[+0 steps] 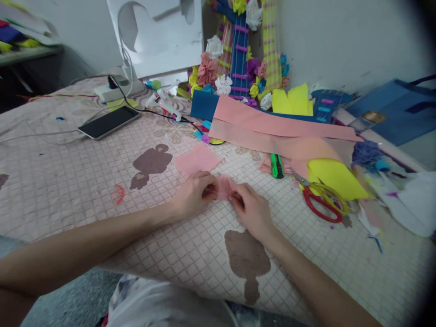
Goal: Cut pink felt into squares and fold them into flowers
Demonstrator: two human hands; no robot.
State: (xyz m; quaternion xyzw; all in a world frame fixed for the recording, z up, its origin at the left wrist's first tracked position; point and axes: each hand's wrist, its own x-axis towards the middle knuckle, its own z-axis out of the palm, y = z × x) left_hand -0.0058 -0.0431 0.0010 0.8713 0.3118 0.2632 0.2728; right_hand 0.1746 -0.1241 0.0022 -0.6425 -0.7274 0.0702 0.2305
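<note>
Between both hands, just above the tablecloth, is a small piece of pink crepe paper point(224, 187). My left hand point(197, 193) pinches its left edge, fingers curled in. At the opposite edge, my right hand point(252, 206) grips it between thumb and fingertips. A flat pink paper square point(197, 160) lies on the cloth just beyond my left hand. Further right rest a green box cutter point(276, 166) and scissors with red and yellow handles point(322, 202). Long pink paper strips point(279, 120) stretch across the table behind them.
A phone point(109, 122) on a cable lies at the left, near a white power strip point(117, 88) and a hot glue gun point(165, 104). Paper-flowered toy guitars point(240, 54) lean on the wall. Yellow paper point(335, 179) and scraps lie at the right.
</note>
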